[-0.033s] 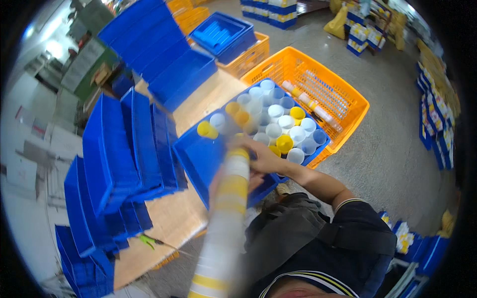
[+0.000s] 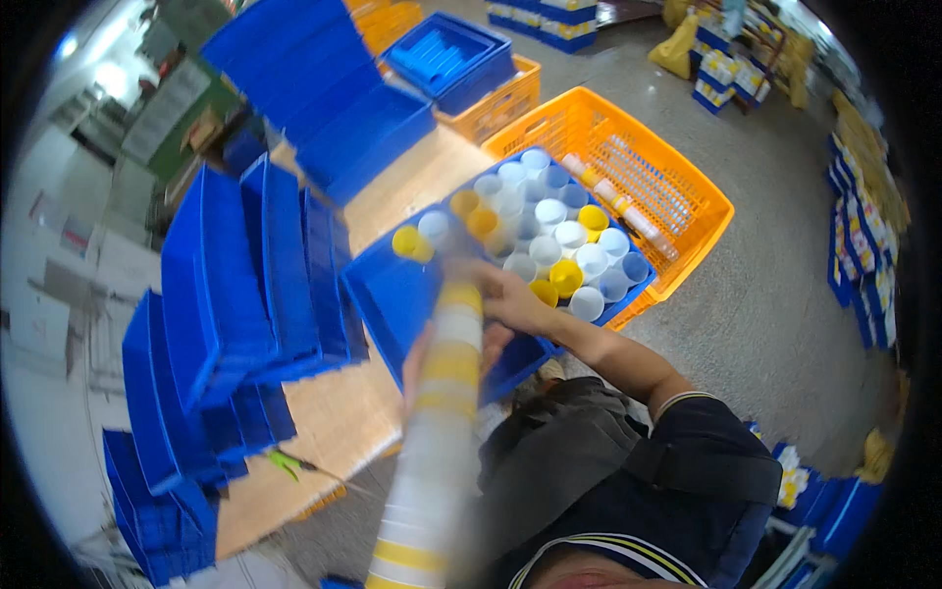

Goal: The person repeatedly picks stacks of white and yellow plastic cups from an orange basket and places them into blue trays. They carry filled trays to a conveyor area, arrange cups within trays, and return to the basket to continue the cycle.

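Note:
A long stack of nested white and yellow plastic cups slants up from the lower edge, blurred by motion. My left hand is wrapped round it from beneath, its fingertips showing on the right side. At the upper end my right hand bends its fingers against the top cups; its fingertips are blurred. Both hands are over a blue box whose right part holds several upright white, clear and yellow cups. A yellow cup stands at the far left of these.
Blue boxes lean in piles on the wooden table at left, near green-handled snips. Beyond is an open blue box. An orange crate at right holds another cup stack. Packed boxes line the floor farther off.
The whole view has shifted slightly. My left hand shows a little more clearly round the cup stack; both hands stay at nearly the same places on it.

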### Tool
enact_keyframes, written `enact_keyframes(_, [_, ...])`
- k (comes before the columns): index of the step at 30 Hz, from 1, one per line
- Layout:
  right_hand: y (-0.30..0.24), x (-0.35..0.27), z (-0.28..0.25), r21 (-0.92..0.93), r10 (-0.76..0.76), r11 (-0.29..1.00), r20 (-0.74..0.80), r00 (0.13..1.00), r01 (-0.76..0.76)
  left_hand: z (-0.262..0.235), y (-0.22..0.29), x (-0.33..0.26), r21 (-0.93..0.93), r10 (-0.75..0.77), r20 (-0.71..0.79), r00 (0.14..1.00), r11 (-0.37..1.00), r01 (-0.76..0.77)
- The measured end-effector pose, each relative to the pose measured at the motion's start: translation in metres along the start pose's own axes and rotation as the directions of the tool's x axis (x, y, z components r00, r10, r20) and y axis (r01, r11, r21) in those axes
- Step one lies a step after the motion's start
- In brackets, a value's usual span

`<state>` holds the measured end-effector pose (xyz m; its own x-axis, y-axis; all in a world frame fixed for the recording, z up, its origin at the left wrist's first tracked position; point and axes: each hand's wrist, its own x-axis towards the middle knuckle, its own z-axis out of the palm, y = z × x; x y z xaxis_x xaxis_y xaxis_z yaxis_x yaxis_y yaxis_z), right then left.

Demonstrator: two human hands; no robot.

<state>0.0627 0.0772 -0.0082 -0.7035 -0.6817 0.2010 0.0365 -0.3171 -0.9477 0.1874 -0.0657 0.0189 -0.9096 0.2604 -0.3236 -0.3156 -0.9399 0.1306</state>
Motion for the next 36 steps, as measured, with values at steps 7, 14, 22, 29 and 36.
enact_keyframes(7, [0.064, 0.045, 0.06, 0.448, 0.622, 0.639, 0.176, 0.763, -0.625, -0.006, 0.039, -0.045, -0.117, 0.124, -0.092, 0.988, 0.984, -0.135])
enact_keyframes(14, [0.09, 0.12, 0.058, 0.595, 0.61, 0.515, 0.251, 0.751, -0.617, 0.0, 0.061, -0.021, 0.05, 0.252, -0.305, 0.918, 0.967, -0.249])
enact_keyframes(22, [0.102, 0.103, 0.072, 0.611, 0.684, 0.34, 0.36, 0.634, -0.714, -0.019, 0.095, -0.013, 0.217, 0.245, -0.478, 0.843, 0.963, -0.158])
enact_keyframes(29, [0.128, 0.106, 0.063, 0.68, 0.684, 0.151, 0.453, 0.572, -0.718, -0.002, 0.111, -0.011, 0.277, 0.168, -0.481, 0.86, 0.96, -0.033])
enact_keyframes(36, [0.12, 0.085, 0.023, 0.876, 0.768, 0.297, 0.018, 0.641, -0.38, 0.029, 0.092, -0.026, 0.491, 0.282, -0.267, 0.921, 0.863, -0.121])
